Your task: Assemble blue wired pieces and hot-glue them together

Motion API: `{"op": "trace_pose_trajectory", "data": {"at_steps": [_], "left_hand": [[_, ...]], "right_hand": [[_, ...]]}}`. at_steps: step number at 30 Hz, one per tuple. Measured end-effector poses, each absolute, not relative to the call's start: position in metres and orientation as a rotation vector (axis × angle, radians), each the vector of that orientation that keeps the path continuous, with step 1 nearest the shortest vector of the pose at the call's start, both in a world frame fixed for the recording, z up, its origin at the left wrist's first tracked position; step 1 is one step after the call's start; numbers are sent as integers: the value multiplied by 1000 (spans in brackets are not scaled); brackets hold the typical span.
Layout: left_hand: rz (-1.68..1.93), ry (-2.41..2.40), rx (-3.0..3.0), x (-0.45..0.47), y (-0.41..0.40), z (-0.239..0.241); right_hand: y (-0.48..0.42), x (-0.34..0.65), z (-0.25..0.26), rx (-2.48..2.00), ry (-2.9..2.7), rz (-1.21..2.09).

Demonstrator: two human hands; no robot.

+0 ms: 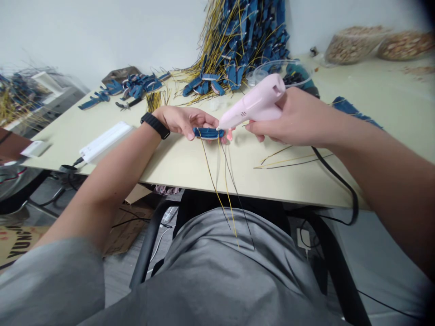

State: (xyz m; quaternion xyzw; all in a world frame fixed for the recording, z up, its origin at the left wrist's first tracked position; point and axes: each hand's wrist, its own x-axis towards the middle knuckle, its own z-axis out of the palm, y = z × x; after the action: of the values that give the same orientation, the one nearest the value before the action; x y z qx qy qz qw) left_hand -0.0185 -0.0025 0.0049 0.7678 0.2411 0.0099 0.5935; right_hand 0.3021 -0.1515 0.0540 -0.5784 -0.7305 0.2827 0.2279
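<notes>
My left hand [183,122], with a black watch strap [155,125] on the wrist, pinches a small blue plastic strip [208,132]. Yellow and black wires [215,181] hang from the strip toward the table's front edge. My right hand [295,117] grips a pale pink corded glue pen [253,102], and the pen's tip is at the strip's right end. A black cable [341,176] runs from under my right hand and over the table edge. Loose yellow and black wires [292,158] lie beneath my right hand.
A large heap of blue strips with yellow wires [238,50] leans against the wall behind a pale table [170,156]. Pliers [127,103], a white power strip [105,141] and bags of brown granules [353,45] sit on it. A chair arm [149,244] stands below the edge.
</notes>
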Motion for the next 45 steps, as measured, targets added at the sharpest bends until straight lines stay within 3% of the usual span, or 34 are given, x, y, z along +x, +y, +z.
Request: {"op": "trace_pose_trajectory", "data": {"at_steps": [38,45], "left_hand": [[-50,434,1764,-24,15,-13],[73,552,1743,-20,-5,-2]], "right_hand": [[-151,310,61,-1497,-1960,1200],[-162,306,65,-1467,-1964,1037]]}}
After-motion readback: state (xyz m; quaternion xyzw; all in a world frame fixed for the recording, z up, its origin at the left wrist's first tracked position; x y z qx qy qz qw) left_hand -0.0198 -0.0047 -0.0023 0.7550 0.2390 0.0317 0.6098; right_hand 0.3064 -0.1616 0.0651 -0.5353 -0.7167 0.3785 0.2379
